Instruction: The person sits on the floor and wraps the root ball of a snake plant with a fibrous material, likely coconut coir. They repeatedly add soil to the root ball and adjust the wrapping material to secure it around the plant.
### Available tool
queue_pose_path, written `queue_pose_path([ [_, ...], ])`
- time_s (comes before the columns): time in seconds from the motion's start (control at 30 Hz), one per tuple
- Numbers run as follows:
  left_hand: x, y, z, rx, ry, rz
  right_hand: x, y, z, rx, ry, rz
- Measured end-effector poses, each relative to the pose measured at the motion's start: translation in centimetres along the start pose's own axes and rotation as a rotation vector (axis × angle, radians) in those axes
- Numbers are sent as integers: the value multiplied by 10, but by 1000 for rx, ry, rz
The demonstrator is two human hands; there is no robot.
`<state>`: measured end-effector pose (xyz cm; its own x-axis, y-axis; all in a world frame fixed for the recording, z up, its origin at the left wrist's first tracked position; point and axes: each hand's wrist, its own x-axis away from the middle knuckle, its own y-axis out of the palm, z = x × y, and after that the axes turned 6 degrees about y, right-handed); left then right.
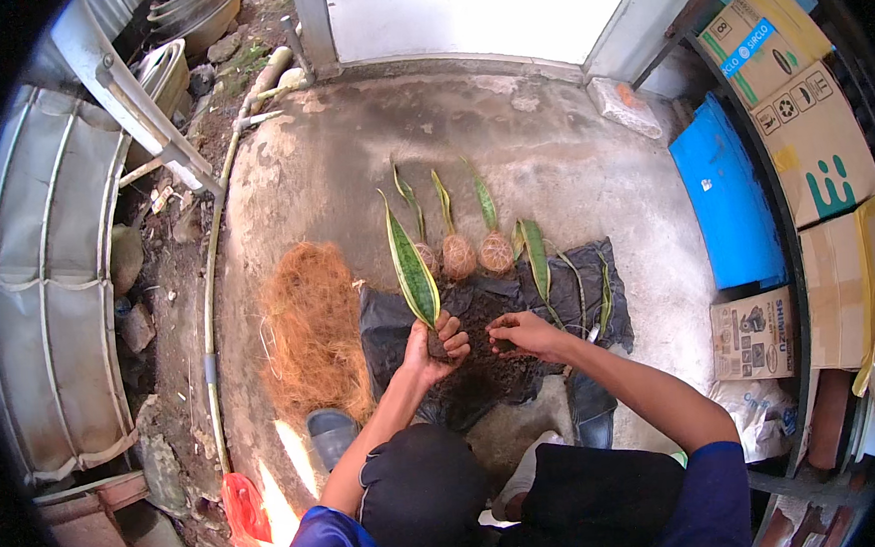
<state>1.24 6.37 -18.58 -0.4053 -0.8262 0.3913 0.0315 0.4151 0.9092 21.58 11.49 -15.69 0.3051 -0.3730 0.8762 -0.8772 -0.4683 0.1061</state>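
My left hand [436,347] grips a variegated snake plant leaf [411,267] at its base, where a dark lump of soil [437,346] shows between palm and fingers. The leaf stands nearly upright, its tip away from me. To the right, my right hand [529,335] is curled, with dark soil [503,345] between thumb and fingers. Under both hands, loose soil [482,383] lies on a black plastic sheet [388,325]. Beyond the sheet are several snake plants with string-wrapped root balls [458,256]. Loose snake plant leaves [537,256] lie on the sheet's right part.
A heap of orange-brown fibre [311,319] lies left of the sheet, a dark sandal [332,436] nearer me. A pipe [215,287] edges the concrete floor [590,181]. At right are a blue plastic container [726,196] and cardboard boxes [813,145] on a rack. A red plastic bag [245,511] lies lower left.
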Motion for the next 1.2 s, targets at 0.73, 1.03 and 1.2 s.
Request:
queue_pose_path([
  [0.73, 3, 52, -19, -144, -136, 37, 42, -19, 26, -21, -294, -68],
  [1.03, 25, 66, -15, -550, -60, 53, 58, -4, -3, -132, -420, -109],
  [1.2, 35, 66, -18, -623, 4, 166, 64, 14, -14, 314, -779, 43],
])
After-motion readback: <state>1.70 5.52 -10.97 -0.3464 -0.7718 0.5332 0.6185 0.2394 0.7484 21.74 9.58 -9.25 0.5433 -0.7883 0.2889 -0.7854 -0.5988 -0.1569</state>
